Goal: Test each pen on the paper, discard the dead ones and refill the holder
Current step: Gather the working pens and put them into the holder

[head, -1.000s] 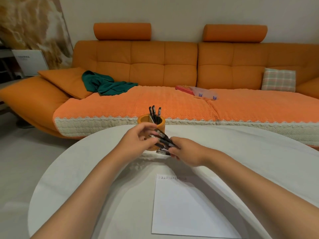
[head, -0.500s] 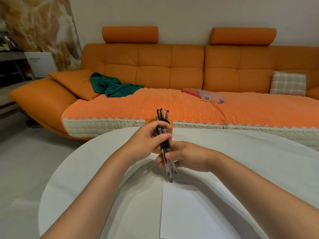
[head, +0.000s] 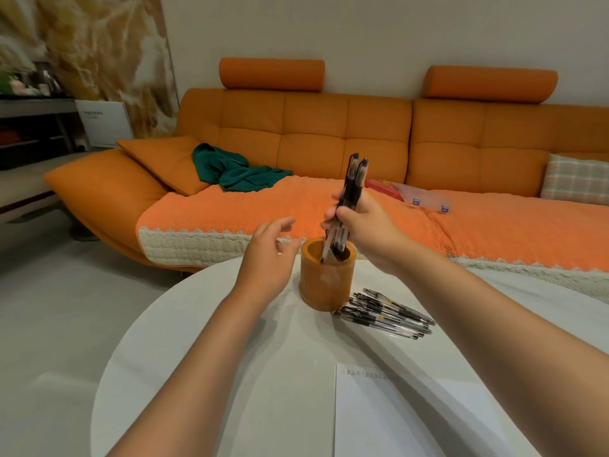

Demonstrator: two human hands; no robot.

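R hand grip closed on pen bundle, tips in orange holder; L hand open, empty, beside it; risk: bundle snags rim, tips holder onto table; loose pens lie right.

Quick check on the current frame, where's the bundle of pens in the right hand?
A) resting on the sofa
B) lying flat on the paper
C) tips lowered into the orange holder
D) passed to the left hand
C: the right hand grips the bundle of pens upright with their lower ends inside the orange holder, while the left hand is open beside it.
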